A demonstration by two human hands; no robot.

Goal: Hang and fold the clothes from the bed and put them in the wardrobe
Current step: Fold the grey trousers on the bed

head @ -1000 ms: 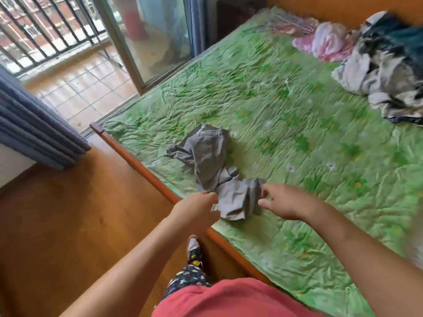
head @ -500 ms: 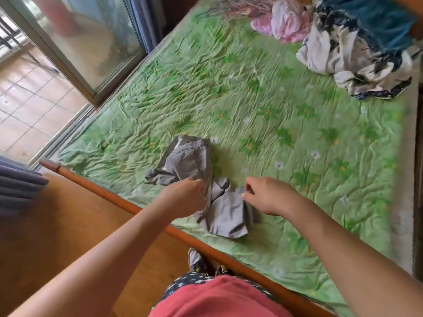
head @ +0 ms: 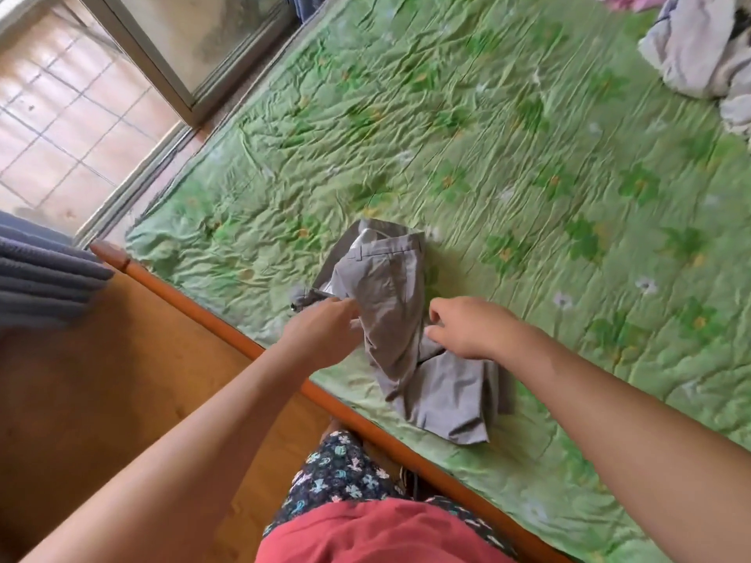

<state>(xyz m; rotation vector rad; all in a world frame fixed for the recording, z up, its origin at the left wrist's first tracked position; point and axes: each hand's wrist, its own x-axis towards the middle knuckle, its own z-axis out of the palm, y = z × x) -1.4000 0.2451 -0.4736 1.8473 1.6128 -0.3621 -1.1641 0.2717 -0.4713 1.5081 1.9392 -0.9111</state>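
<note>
Moved hands up trousers [head: 386, 286] since a second ago. Pinched left edge with left hand [head: 321, 335]; curled right hand [head: 467, 327] at right edge, hold indiscernible. Judged: flattening for fold begun.

Head-worn view, angled down, close over bed [head: 508, 128]

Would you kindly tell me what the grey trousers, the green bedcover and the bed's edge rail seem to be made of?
Grey trousers: probably thin woven cloth, matte; soft folds, stitched waistband.
Green bedcover: likely light fabric, faint sheen; fine crinkles all over.
Edge rail: seemingly varnished wood; smooth orange-brown surface.
</note>
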